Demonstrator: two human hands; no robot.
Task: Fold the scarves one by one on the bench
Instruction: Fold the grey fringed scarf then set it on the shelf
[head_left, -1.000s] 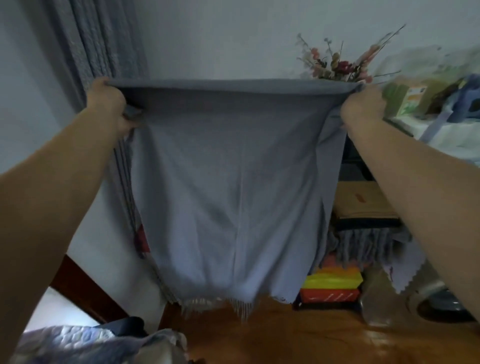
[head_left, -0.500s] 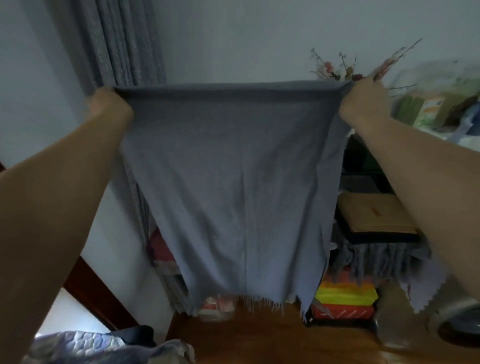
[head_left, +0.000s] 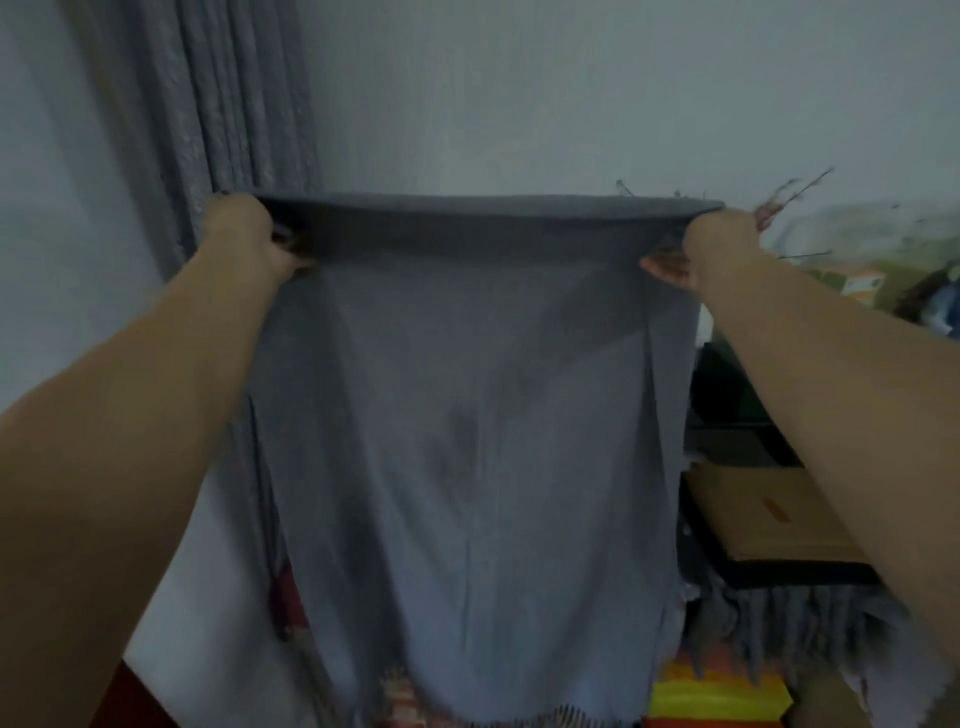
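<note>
I have the grey scarf (head_left: 467, 426) held up in the air in front of the wall (head_left: 519, 93), stretched flat between both hands. My left hand (head_left: 244, 234) grips its top left corner, fingers curled tight around the cloth. My right hand (head_left: 717, 244) pinches the top right corner the same way. The scarf hangs straight down, its fringe at the bottom edge. A grey curtain (head_left: 223, 104) hangs behind on the left; boxes (head_left: 769, 514) sit on shelves to the right.

Scarf (head_left: 467, 441) hanging between hands, left (head_left: 244, 234) and right (head_left: 711, 249), before curtain (head_left: 228, 104).
</note>
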